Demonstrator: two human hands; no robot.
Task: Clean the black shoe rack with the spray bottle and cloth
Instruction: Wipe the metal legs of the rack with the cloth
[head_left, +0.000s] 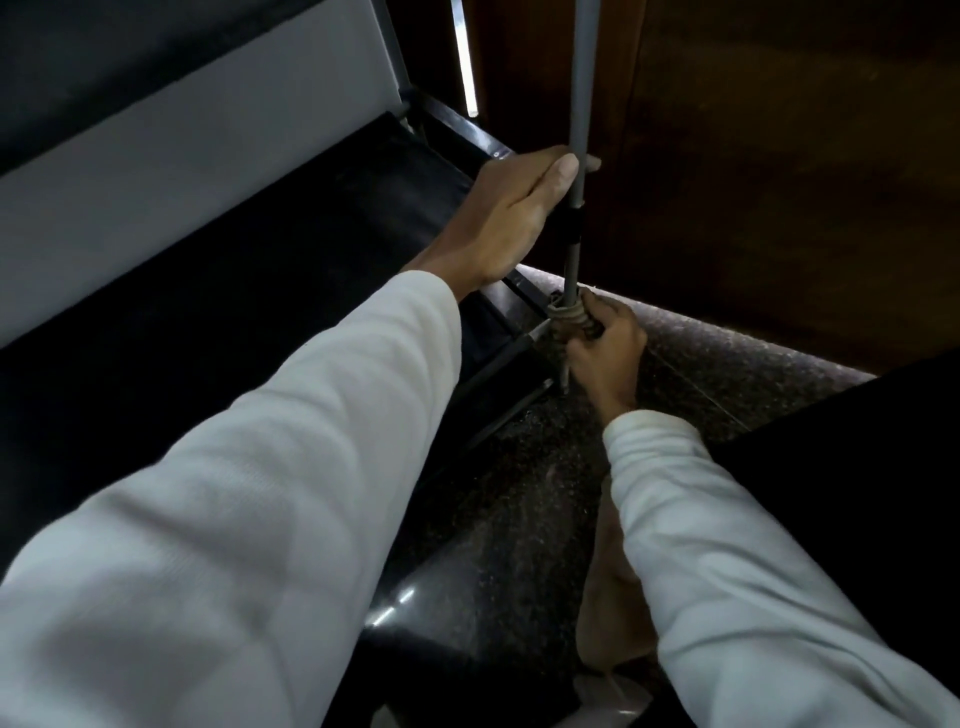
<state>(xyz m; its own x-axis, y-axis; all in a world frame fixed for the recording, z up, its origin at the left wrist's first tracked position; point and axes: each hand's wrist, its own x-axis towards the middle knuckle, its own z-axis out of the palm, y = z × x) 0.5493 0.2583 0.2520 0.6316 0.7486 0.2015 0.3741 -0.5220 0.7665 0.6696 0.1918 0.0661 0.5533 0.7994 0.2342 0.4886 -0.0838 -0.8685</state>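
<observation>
left hand (511, 208) curls its fingers (563, 169) round the upright rack pole (577, 78); right hand (608, 343), just below, clamps the cloth (566, 314) wrapped round it, pole running vertically through both.

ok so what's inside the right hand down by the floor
A brownish cloth wrapped round the rack's grey pole, gripped by the right hand. The pole section under the cloth and fingers is covered.

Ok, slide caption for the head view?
Left hand grips the rack pole; right hand holds the cloth wrapped round it lower down.
</observation>
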